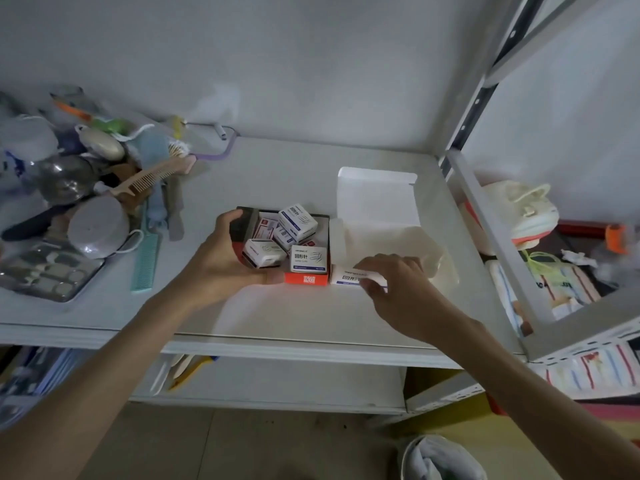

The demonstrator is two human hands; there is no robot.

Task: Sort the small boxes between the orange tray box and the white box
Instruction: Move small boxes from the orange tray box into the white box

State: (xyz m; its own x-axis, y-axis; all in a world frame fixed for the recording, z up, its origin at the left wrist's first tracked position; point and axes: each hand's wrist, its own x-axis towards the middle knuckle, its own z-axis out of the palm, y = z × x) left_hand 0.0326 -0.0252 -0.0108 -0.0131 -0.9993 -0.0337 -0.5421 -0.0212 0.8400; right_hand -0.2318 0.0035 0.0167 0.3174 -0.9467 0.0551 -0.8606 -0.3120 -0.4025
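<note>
The orange tray box (306,279) sits mid-shelf and holds several small white boxes with blue print (298,220), plus some flatter red-and-white ones. My left hand (221,261) grips the tray's left side, thumb over its dark far-left corner. To its right stands the white box (377,202), lid flipped up at the back, its inside looking empty. My right hand (391,282) pinches a small white box (346,274) at the white box's near-left corner, right beside the tray.
A heap of combs, masks and toiletries (86,188) fills the shelf's left end, with a green comb (147,261) nearest the tray. A grey metal upright (485,209) bounds the right side; shoes and clutter (519,216) lie beyond it.
</note>
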